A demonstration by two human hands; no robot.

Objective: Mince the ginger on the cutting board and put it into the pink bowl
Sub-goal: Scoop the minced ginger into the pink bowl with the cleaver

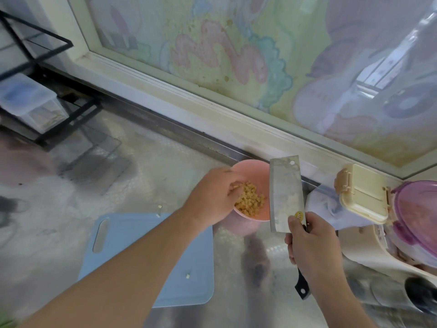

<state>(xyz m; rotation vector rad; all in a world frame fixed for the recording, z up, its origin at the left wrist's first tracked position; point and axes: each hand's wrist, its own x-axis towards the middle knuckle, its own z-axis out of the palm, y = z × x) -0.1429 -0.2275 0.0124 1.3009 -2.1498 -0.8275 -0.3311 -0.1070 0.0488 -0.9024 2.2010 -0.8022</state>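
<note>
The pink bowl (254,170) stands on the counter beyond the light blue cutting board (132,252). A heap of yellow minced ginger (251,202) lies inside it. My left hand (212,197) reaches over the bowl's left rim, fingertips touching the ginger. My right hand (312,247) grips the black handle of a cleaver (286,192), whose flat blade hangs over the bowl's right edge. Two or three small ginger bits (188,276) remain on the board and at its far edge.
A cream lidded box (364,192) and a purple-lidded container (416,209) sit to the right. A black wire rack (47,110) with a clear plastic box stands at the back left. The window frame (212,110) runs behind the bowl.
</note>
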